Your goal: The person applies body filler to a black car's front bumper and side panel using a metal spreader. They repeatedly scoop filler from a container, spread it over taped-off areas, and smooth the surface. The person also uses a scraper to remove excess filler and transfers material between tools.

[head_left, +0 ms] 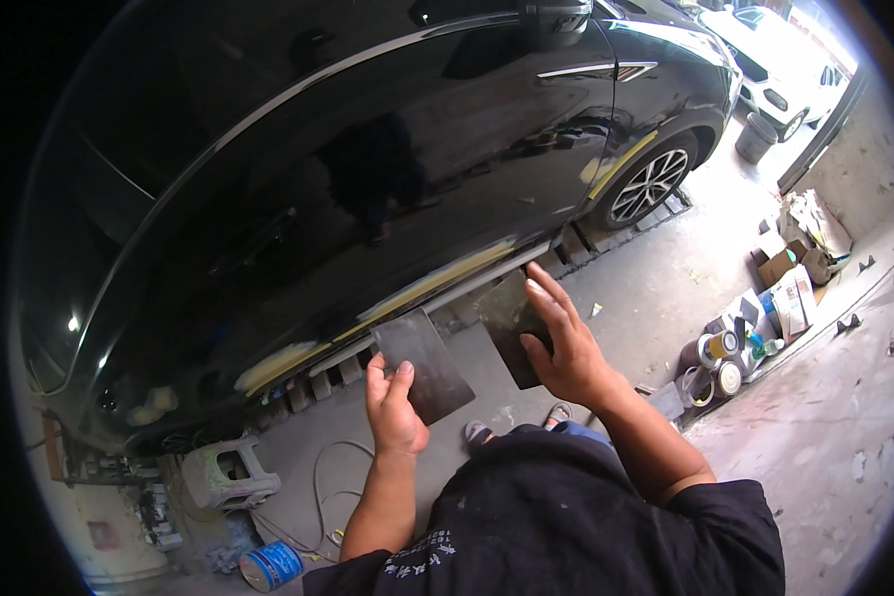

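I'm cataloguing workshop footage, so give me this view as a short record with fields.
Left hand: holds a gray flat sheet
Right hand: holds a darker flat sheet
Vehicle: black car, yellowish band along its lower side
Lower left: pale stool, blue can
Background: white car, upper right

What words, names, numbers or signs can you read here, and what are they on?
Black shirt: pale lettering near the sleeve at lower left, which I won't copy out.
Blue can: its label is too small and blurred to read.
White box by the wall: any print is too small to read.
Grey sheet in the left hand, darker sheet at the right hand: no writing shows.
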Action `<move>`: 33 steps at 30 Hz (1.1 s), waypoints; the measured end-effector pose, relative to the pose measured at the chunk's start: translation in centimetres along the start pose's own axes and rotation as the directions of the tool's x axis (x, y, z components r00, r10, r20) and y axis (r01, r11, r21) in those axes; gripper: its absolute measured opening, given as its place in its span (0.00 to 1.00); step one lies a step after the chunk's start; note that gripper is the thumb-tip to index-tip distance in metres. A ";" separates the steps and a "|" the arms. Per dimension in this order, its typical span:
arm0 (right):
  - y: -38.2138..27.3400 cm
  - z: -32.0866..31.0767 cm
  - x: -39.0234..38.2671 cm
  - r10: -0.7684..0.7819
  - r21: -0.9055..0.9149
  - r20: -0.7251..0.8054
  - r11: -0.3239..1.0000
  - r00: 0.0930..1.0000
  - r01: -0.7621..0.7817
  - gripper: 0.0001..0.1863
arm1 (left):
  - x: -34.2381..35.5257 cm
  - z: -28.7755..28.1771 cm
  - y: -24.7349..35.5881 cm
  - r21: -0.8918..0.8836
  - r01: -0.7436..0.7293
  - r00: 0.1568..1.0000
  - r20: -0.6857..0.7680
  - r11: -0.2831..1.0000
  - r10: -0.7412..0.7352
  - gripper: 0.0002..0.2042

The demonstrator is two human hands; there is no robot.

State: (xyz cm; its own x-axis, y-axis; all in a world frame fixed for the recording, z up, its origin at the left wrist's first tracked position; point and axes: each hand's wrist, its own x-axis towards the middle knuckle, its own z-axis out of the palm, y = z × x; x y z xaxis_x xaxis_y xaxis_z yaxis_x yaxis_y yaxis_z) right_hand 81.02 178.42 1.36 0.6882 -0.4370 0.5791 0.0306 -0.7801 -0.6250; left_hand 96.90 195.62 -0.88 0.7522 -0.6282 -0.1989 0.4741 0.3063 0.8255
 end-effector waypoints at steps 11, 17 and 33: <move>-0.3 3.0 -2.6 -0.056 0.374 -0.057 0.924 0.997 0.073 0.41 | -0.8 2.4 -3.0 -0.114 0.012 0.999 0.050 0.993 -0.006 0.16; -1.6 3.0 -2.9 -0.210 0.262 0.056 0.947 0.976 0.188 0.34 | -0.2 2.2 -2.8 0.025 -0.244 0.970 0.005 0.970 0.244 0.16; 2.5 0.2 -5.5 0.471 0.756 0.495 0.181 0.730 -0.629 0.38 | 1.4 0.2 -1.3 -0.086 0.316 0.940 0.167 0.945 -0.299 0.14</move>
State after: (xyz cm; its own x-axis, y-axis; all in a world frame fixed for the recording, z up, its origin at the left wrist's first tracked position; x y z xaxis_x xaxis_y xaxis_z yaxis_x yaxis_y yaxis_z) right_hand 77.44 178.94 -3.45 0.8756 -0.4652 -0.1304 0.1211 0.4725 -0.8730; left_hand 97.27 194.20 -2.17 0.4889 -0.8011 -0.3452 0.7247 0.1527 0.6719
